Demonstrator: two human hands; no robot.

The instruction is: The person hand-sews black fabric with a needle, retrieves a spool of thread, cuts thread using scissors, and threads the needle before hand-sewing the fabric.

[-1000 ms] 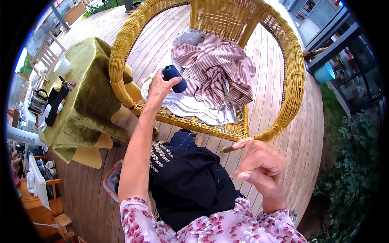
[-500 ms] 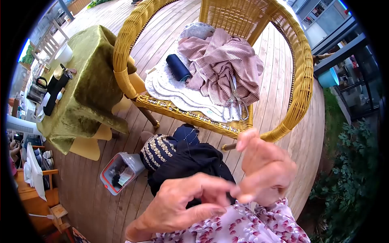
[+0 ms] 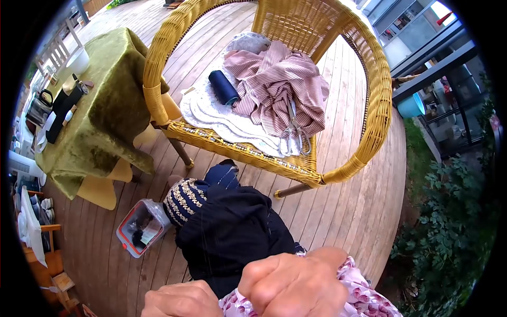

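My left hand [image 3: 182,301] is closed at the bottom edge of the head view, knuckles up and partly cut off by the frame. To its right and slightly higher, my right hand [image 3: 298,285] is also curled closed. The fingertips of both are turned away, so anything they hold is hidden. Just beyond them lies a heap of black cloth [image 3: 227,222], with a navy fabric with cream bands [image 3: 184,202] at its left. Floral pink-and-white clothing [image 3: 356,282] shows beneath my hands.
Ahead stands a wicker chair [image 3: 369,90] bearing striped cloth [image 3: 288,79], a dark thread spool [image 3: 224,87], scissors [image 3: 294,132] and a white quilted pad [image 3: 208,113]. A plastic bin [image 3: 142,227] sits on the deck, left. Farther left is a green-covered table [image 3: 111,95].
My hands have dropped toward the bottom edge and moved apart, their fingers now curled closed. More of the black cloth shows. The whole view has shifted slightly.
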